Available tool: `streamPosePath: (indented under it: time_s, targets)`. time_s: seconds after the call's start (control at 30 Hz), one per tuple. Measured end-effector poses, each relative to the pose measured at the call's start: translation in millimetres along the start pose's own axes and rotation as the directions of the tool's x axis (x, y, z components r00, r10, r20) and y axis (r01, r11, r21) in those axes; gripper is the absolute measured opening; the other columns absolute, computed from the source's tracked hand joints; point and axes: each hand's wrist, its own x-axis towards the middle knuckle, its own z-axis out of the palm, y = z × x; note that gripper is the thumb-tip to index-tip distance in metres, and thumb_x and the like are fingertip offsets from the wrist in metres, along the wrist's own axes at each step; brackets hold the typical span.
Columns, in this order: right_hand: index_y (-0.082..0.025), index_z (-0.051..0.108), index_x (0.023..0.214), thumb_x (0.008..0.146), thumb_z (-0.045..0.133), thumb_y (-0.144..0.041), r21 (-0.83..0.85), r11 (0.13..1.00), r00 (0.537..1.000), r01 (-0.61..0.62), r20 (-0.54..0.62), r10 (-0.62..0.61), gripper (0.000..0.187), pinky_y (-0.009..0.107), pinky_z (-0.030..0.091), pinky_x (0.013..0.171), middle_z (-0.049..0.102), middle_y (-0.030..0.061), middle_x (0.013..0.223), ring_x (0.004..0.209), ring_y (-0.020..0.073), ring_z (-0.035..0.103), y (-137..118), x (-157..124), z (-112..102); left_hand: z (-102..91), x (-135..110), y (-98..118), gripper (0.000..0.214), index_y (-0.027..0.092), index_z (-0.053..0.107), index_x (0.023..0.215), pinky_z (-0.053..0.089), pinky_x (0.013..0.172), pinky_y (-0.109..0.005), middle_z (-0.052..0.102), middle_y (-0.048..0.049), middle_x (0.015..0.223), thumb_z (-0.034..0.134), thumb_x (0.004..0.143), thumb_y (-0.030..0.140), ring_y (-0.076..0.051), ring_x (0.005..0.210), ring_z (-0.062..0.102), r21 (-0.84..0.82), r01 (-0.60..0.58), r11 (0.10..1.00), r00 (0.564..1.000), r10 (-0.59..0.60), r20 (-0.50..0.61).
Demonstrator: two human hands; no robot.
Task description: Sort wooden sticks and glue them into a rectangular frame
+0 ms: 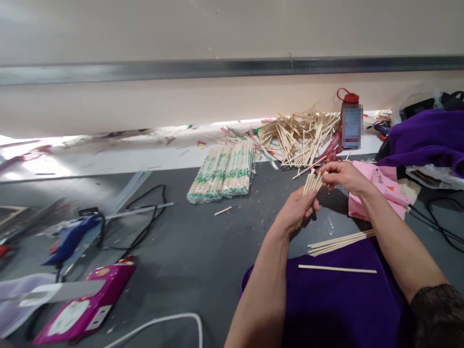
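Note:
My left hand is wrapped round a small bundle of wooden chopsticks, tilted with their upper ends showing above the fingers. At those upper ends, my right hand has its thumb and fingers pinched together on the stick tips. Several loose chopsticks lie side by side at the edge of the purple cloth below my hands. One single chopstick rests on the cloth itself.
Clear packs of chopsticks with green print lie on the grey table. Behind are a heap of loose sticks and a red-capped bottle. A pink cloth item sits right; a magenta device and cables lie left.

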Motion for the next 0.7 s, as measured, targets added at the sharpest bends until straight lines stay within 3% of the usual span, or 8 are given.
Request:
streamPosePath:
  time_s: [0.33,0.5,0.7]
  targets:
    - [-0.014,0.067,0.075,0.062,0.064,-0.025,-0.010,0.998,0.996,-0.057,-0.063,0.056,0.017,0.019,0.044,0.043,0.064,0.0004,0.064,0.054,0.0108,0.059,-3,3,8,-0.8,3,-2,0.044,0.013,0.056,0.091,0.020,0.036,-0.018,0.057,0.0016,0.054,0.056,0.079,0.055,-0.004,0.035,0.033,0.049,-0.034,0.998,0.998,0.036,-0.054]
    - [-0.015,0.066,0.068,0.062,0.059,-0.019,-0.137,0.986,0.986,-0.098,-0.144,0.078,0.010,0.018,0.041,0.042,0.061,-0.0010,0.055,0.050,0.0101,0.056,-1,5,10,-1.9,4,-6,0.039,0.014,0.055,0.092,0.021,0.036,-0.018,0.058,0.0018,0.053,0.055,0.080,0.052,-0.005,0.035,0.034,0.111,-0.027,0.993,0.997,0.034,-0.063]
    - [-0.016,0.064,0.063,0.064,0.054,-0.020,-0.303,0.952,0.981,-0.053,-0.193,-0.006,0.011,0.020,0.041,0.044,0.061,-0.0011,0.054,0.049,0.0113,0.055,13,8,12,-2.6,4,-8,0.031,0.016,0.053,0.095,0.025,0.036,-0.018,0.060,0.0020,0.054,0.052,0.083,0.045,-0.006,0.036,0.038,0.211,-0.020,0.977,0.992,0.046,-0.121]
